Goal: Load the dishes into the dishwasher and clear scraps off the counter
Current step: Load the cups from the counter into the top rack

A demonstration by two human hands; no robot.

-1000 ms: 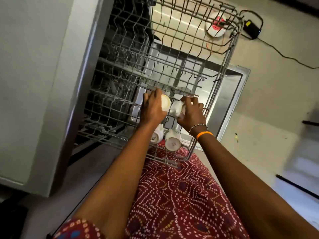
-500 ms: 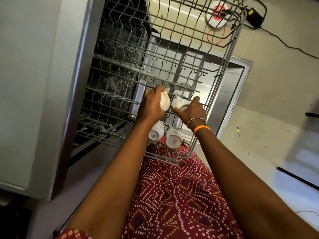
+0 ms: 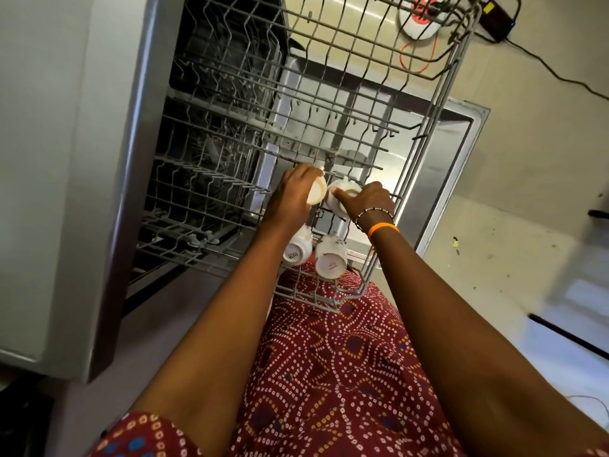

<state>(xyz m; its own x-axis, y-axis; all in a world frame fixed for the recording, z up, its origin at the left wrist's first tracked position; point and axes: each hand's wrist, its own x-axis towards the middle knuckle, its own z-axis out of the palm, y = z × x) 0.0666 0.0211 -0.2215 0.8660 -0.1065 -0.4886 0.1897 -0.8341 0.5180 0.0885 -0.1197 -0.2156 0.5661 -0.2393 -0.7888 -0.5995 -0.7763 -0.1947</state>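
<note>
The dishwasher's upper wire rack (image 3: 425, 127) is pulled out over the open door (image 3: 461, 133). My left hand (image 3: 293, 196) grips a cream cup (image 3: 317, 194), held upside down on the rack. Beside it, my right hand (image 3: 369, 199) holds a white cup (image 3: 337, 196), tipped over on the wires. Closer to me, two white cups (image 3: 298, 249) (image 3: 330, 262) sit upside down in the rack's near corner, touching each other.
The lower rack (image 3: 204, 179) sits inside the tub at left. The grey dishwasher side panel (image 3: 49, 159) rises on the left. A white round device (image 3: 418, 24), an orange cord and a black adapter (image 3: 497, 18) lie on the floor beyond the rack.
Both hands pressed their cups lower onto the rack and closer together. My right hand turned its cup further over.
</note>
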